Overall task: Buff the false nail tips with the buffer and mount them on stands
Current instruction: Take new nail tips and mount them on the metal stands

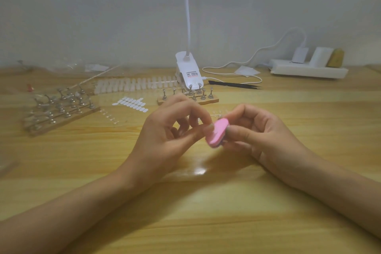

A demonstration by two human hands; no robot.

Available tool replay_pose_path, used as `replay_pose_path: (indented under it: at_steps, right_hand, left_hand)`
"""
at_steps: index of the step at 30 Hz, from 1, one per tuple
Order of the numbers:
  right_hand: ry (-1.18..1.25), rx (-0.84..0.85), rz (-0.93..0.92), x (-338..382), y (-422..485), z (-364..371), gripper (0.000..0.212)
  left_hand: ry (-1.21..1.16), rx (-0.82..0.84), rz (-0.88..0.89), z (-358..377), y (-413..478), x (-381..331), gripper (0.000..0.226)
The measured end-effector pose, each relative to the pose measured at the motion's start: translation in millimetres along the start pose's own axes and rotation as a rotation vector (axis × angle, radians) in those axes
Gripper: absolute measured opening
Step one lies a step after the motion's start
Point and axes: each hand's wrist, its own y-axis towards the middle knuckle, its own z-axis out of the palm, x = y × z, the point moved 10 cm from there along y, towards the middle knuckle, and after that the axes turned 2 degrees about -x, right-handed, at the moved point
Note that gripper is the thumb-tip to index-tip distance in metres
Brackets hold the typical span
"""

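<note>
Buffer: one, pink, gripped by right hand.

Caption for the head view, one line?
The right hand holds the pink buffer against what looks like a nail tip pinched by the left hand.

Pink oval foam buffer over centre of light wooden table, between left hand and right hand. Behind it: small wooden base with metal stands, then white clip lamp. Larger wooden stand rack to the left; white power strip back right.
</note>
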Motion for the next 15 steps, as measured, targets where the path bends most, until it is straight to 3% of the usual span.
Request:
replay_pose_path:
  at_steps: [15]
  right_hand:
    - [0.008, -0.025, 0.018, 0.3, -1.1, -2.6, 0.012]
  left_hand:
    - [0.035, 0.010, 0.021, 0.3, -0.3, -0.2, 0.008]
